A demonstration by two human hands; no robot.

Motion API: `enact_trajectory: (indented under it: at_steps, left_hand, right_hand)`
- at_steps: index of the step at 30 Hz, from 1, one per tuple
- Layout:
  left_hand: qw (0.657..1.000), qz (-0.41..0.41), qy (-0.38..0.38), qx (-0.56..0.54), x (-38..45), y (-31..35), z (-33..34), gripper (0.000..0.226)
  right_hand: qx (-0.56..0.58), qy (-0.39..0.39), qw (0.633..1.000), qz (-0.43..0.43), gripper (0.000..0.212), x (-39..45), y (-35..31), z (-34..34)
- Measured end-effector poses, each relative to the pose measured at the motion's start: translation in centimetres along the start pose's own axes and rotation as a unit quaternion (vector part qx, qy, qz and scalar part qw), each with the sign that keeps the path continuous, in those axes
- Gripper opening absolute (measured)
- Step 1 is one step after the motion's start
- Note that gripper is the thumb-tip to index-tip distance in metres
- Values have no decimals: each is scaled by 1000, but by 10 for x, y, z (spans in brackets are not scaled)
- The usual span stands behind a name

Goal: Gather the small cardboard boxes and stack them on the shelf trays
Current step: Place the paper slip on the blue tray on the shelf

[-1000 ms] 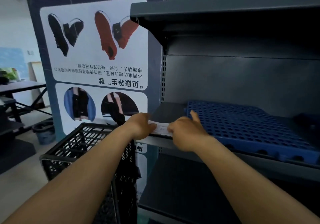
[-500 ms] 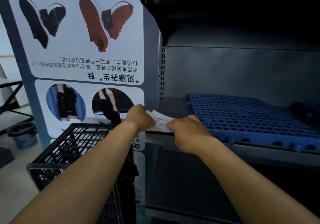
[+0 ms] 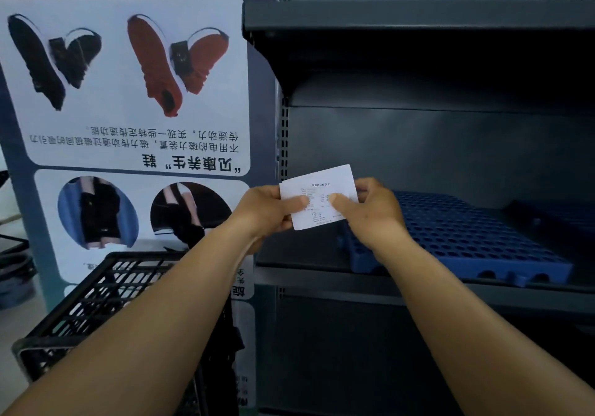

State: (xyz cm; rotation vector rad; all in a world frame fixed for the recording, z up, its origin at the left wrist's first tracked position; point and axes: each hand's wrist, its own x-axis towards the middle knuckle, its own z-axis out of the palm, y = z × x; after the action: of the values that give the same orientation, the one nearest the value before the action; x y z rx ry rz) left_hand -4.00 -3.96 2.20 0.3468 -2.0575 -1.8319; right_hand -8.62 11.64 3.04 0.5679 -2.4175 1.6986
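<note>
Two bare forearms reach forward from the bottom of the view. The left hand (image 3: 269,209) and the right hand (image 3: 370,208) together pinch a small white printed paper slip (image 3: 318,196), thumbs on its front, held upright at centre, in front of a dark grey metal shelf unit (image 3: 418,16). At three o'clock from the hands a blue perforated tray (image 3: 467,238) lies flat on the shelf. No cardboard boxes are visible. At eight o'clock stands a black plastic crate (image 3: 96,296). At ten o'clock hangs an upside-down poster (image 3: 128,87) showing shoes.
</note>
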Motion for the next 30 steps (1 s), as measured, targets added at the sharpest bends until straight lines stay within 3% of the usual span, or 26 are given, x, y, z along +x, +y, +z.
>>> enact_trajectory:
  at_steps: [4,7,16,22,25,30]
  left_hand:
    - [999,11,-34,-13,-3,8,22,18]
    - [998,20,-54,-22,-5,13,36,5]
    - [999,31,-31,-2,1,17,61,21]
    - [995,61,85,-2,9,19,59,34]
    - [993,74,87,-9,11,24,59,34]
    - [996,75,41,-1,10,25,63,28]
  right_hand:
    - [42,36,998,31,21,3,7,-20]
    - [42,49,997,51,16,4,13,-35]
    - [45,60,992,106,14,6,27,-77]
    - [-106,24,986,126,27,10,37,-89]
    - [-194,-24,971,137,17,7,40,-84]
    - [-276,-26,948,158,30,9,41,-78]
